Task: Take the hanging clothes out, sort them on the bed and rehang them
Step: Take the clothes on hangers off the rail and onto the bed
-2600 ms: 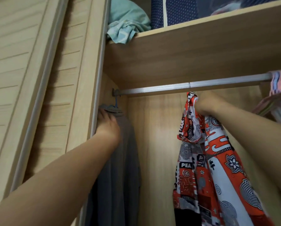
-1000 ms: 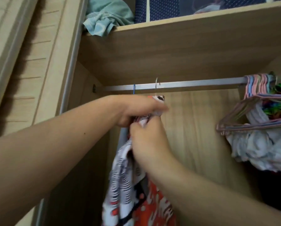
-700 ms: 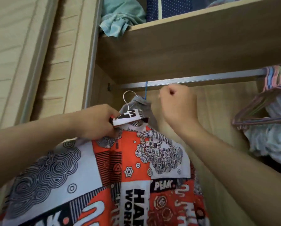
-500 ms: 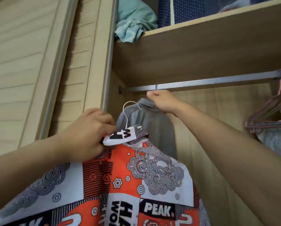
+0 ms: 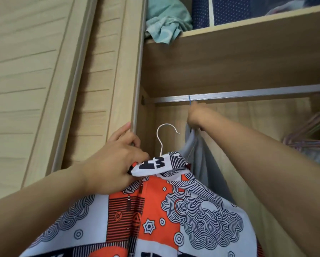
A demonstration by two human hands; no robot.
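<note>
The rail [image 5: 248, 93] runs across the wardrobe under the shelf [image 5: 229, 56], its left end fixed at the side wall. A bundle of cloth [image 5: 166, 21] lies on the shelf's left end, with a box [image 5: 220, 10] just right of it. The sliding door [image 5: 53, 80] stands to the left of the opening. A grey garment [image 5: 202, 154] hangs from the rail by a hook [image 5: 189, 99]; the right hand [image 5: 196, 115] is at its top, just under the rail. In front and lower, the left hand [image 5: 114, 164] grips the collar of a shirt [image 5: 164, 210] on a hanger [image 5: 164, 138], clear of the rail. More hangers [image 5: 311, 130] bunch at the far right.
</note>
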